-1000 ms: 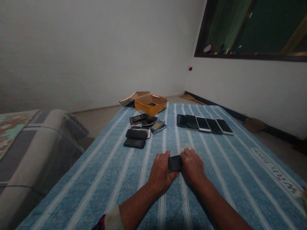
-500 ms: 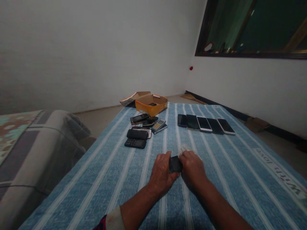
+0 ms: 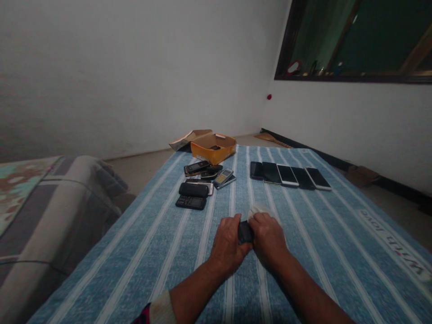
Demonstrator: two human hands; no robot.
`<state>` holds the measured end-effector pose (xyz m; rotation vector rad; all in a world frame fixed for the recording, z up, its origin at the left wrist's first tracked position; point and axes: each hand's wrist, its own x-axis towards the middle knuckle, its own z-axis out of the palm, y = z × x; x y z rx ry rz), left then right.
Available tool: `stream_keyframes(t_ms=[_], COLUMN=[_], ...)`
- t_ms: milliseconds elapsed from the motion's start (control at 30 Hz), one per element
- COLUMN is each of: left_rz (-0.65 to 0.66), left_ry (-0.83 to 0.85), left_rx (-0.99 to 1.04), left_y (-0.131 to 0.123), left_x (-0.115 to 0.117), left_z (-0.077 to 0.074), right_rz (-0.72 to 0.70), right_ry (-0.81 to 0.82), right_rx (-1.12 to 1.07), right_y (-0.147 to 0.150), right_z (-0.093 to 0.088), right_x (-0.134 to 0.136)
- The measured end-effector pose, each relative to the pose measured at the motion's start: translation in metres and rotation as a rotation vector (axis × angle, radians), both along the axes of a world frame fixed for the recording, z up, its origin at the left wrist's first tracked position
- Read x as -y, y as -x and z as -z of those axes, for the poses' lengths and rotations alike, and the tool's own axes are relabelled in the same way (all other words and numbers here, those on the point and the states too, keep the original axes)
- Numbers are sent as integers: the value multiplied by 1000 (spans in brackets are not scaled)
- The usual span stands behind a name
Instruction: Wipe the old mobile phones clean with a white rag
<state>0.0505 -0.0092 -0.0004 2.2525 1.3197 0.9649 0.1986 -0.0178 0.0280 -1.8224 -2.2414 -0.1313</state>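
My left hand (image 3: 227,245) is closed around one end of a small black phone (image 3: 245,231), mostly covered by my fingers. Pressed to its other end is my right hand (image 3: 270,238), closed on a crumpled white cloth (image 3: 258,209) that shows above the knuckles. Beyond my left hand lie a black keypad phone (image 3: 191,202), a rounded black case or phone (image 3: 193,189) and a silver keypad phone (image 3: 223,177). Farther off on the right, several smartphones (image 3: 286,174) lie side by side in a row.
A blue-and-white striped cloth (image 3: 135,270) covers the table. At its far end stands an open orange box (image 3: 213,155) with a dark item inside, its lid (image 3: 191,136) tilted beside it. More old phones (image 3: 197,166) are piled before the box. A draped piece of furniture (image 3: 74,207) is at left.
My right hand has shifted slightly left across the phone with the white cloth. The left hand keeps its hold in nearly the same place.
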Motion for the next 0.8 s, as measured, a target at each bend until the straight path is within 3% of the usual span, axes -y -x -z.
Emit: stream_keyframes(t_ms=[133,367,600,800], left_rz=[1,24,6,13], left_ry=[18,-13,1,-54], left_rx=[-12,-45,-44,-31], left_y=[0,0,0,1], left_x=[1,0,1,0], left_z=[-2,-6,-3,0], right_rz=[60,-141,10,-191], right_ry=[12,-8,-21,-99], right_rx=[7,-38,-26,-96], right_y=[-3,12,2,16], right_z=[-1,2,3,15], right_x=[2,9,6,9])
